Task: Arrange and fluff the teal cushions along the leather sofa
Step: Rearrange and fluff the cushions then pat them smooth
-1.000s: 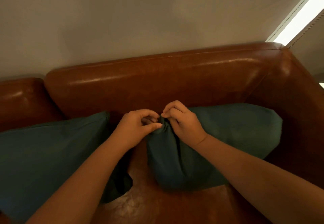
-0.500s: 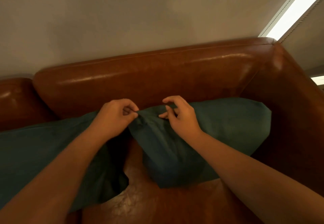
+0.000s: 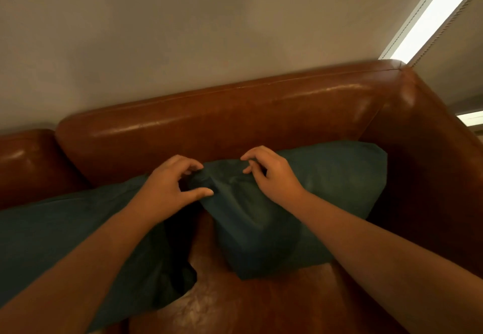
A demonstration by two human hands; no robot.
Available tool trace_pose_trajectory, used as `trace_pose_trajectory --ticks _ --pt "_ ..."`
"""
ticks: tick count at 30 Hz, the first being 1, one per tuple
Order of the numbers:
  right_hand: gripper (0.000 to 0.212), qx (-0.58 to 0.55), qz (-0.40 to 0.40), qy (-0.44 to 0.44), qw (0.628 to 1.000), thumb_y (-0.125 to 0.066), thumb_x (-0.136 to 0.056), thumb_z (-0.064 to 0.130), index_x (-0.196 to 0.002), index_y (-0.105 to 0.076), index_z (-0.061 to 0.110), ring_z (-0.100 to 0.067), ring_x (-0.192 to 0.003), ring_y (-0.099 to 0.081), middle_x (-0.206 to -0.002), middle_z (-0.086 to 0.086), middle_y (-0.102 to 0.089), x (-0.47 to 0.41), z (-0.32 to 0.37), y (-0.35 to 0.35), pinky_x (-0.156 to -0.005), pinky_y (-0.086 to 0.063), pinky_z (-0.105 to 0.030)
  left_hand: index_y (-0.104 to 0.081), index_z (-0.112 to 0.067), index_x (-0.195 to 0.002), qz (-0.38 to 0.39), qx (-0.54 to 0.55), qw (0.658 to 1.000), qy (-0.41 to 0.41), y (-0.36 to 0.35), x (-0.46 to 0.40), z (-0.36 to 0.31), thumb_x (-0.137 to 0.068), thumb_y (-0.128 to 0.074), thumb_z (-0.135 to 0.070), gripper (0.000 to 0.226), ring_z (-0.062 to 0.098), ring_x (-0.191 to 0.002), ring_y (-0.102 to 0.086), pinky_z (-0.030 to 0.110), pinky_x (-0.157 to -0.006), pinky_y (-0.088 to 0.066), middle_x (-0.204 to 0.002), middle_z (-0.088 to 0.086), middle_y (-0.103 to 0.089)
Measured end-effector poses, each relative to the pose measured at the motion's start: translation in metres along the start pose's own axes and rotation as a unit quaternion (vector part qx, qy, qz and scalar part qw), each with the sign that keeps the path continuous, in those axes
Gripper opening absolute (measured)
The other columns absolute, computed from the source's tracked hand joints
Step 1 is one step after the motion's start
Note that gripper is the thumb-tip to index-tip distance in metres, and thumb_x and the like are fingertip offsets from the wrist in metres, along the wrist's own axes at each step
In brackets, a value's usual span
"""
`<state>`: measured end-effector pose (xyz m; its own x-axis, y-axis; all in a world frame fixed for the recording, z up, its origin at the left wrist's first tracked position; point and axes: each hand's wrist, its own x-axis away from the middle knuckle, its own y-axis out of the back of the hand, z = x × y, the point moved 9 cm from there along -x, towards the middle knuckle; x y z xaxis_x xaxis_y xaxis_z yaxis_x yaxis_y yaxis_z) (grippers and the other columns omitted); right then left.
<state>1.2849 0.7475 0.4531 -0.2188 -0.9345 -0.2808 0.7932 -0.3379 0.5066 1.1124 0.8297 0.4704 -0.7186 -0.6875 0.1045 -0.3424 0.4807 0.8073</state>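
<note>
Two teal cushions lean on the brown leather sofa (image 3: 235,114): the right cushion (image 3: 308,192) in the corner by the armrest, the left cushion (image 3: 65,234) beside it. At the right cushion's upper left corner, the left hand (image 3: 170,190) has thumb and fingers parted around bunched fabric; whether they pinch it, I cannot tell. The right hand (image 3: 271,174) hovers with fingers loosely curled. Best to grip that corner firmly, tug it square, then plump both sides evenly.

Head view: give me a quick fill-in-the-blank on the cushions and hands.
1. Both hands work the top corner of the ___ teal cushion.
2. That cushion leans against the sofa's ___.
3. The sofa is brown ___.
4. The left hand reaches over the ___ teal cushion.

Missing words: right; backrest; leather; left
</note>
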Motion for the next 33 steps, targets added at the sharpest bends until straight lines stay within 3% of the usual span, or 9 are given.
trace_pose_trajectory --ticks 3,7,11,14,19,22,26,30,33 --pt "0.019 0.014 0.030 0.012 0.999 -0.047 -0.094 -0.001 -0.102 -0.062 0.007 -0.005 -0.084 -0.064 -0.101 0.005 -0.055 0.002 0.001 -0.007 -0.076 -0.053 -0.029 -0.061 -0.019 -0.105 -0.035 -0.062 0.997 -0.004 0.000 -0.009 0.005 -0.076 -0.076 -0.028 0.034 0.011 -0.093 -0.053 0.028 -0.085 -0.046 -0.102 -0.005 -0.054" --pt "0.017 0.056 0.063 0.032 0.996 -0.049 -0.093 0.002 -0.101 -0.062 0.009 -0.015 -0.088 -0.062 -0.102 -0.001 -0.060 0.002 0.000 -0.009 -0.078 -0.052 -0.037 -0.059 -0.023 -0.088 0.028 -0.060 0.997 -0.029 -0.004 -0.021 0.005 -0.080 -0.073 -0.016 0.018 0.013 -0.080 -0.056 0.035 -0.077 -0.051 -0.091 -0.004 -0.058" --pt "0.018 0.115 0.061 0.032 0.991 -0.051 -0.090 0.000 -0.100 -0.064 0.008 -0.019 -0.089 -0.061 -0.103 -0.005 -0.062 0.004 -0.008 0.020 -0.081 -0.048 -0.031 -0.059 -0.035 -0.080 0.091 0.010 0.996 -0.005 0.007 -0.034 0.012 -0.082 -0.065 0.003 0.038 0.003 -0.076 -0.057 0.028 -0.071 -0.047 -0.089 -0.004 -0.060" --pt "0.018 0.148 0.033 0.019 0.988 -0.051 -0.089 0.000 -0.097 -0.065 0.007 -0.019 -0.087 -0.061 -0.100 -0.005 -0.063 0.014 -0.020 0.056 -0.079 -0.048 -0.032 -0.063 -0.047 -0.081 0.008 0.060 0.998 -0.016 0.029 -0.053 -0.005 -0.082 -0.054 0.013 0.061 -0.004 -0.076 -0.058 0.014 -0.076 -0.045 -0.091 -0.004 -0.063" --pt "0.021 0.208 -0.040 -0.039 0.976 -0.052 -0.088 0.002 -0.097 -0.065 0.015 -0.020 -0.097 -0.062 -0.101 0.001 -0.066 0.047 -0.058 0.124 -0.088 -0.048 -0.045 -0.057 -0.041 -0.081 -0.005 0.031 0.997 -0.070 -0.010 -0.086 -0.096 -0.084 -0.055 0.004 0.046 0.019 -0.093 -0.059 0.033 -0.087 -0.044 -0.101 0.005 -0.063" --pt "0.028 0.243 -0.111 -0.082 0.960 -0.049 -0.085 -0.003 -0.098 -0.066 0.015 -0.024 -0.110 -0.059 -0.104 -0.001 -0.066 0.076 -0.083 0.174 -0.098 -0.043 -0.051 -0.063 -0.030 -0.094 0.065 0.012 0.993 -0.096 -0.071 -0.101 -0.154 -0.088 -0.055 -0.005 0.027 0.018 -0.100 -0.057 0.026 -0.086 -0.040 -0.107 0.003 -0.062" --pt "0.031 0.229 -0.200 -0.161 0.939 -0.046 -0.085 -0.009 -0.104 -0.066 0.007 -0.028 -0.115 -0.051 -0.115 -0.011 -0.058 0.107 -0.115 0.228 -0.100 -0.041 -0.040 -0.064 -0.019 -0.111 0.104 -0.017 0.984 -0.142 -0.150 -0.115 -0.228 -0.090 -0.055 -0.014 0.023 0.018 -0.111 -0.054 0.022 -0.090 -0.034 -0.118 0.003 -0.059" --pt "0.037 0.128 -0.151 -0.285 0.938 -0.042 -0.091 -0.005 -0.121 -0.060 0.008 -0.021 -0.117 -0.052 -0.126 -0.009 -0.054 0.123 -0.157 0.236 -0.097 -0.034 -0.018 -0.062 -0.018 -0.117 0.072 0.024 0.994 -0.074 -0.192 -0.144 -0.264 -0.092 -0.055 -0.021 0.026 0.020 -0.116 -0.053 0.023 -0.093 -0.036 -0.124 0.004 -0.057" --pt "0.039 0.048 -0.077 -0.327 0.941 -0.041 -0.095 0.001 -0.130 -0.055 0.010 -0.023 -0.121 -0.053 -0.130 -0.009 -0.059 0.122 -0.172 0.219 -0.101 -0.040 -0.026 -0.060 -0.015 -0.121 0.067 -0.036 0.996 -0.037 -0.217 -0.166 -0.269 -0.091 -0.056 -0.039 0.039 0.028 -0.115 -0.054 0.033 -0.095 -0.041 -0.123 0.011 -0.058"
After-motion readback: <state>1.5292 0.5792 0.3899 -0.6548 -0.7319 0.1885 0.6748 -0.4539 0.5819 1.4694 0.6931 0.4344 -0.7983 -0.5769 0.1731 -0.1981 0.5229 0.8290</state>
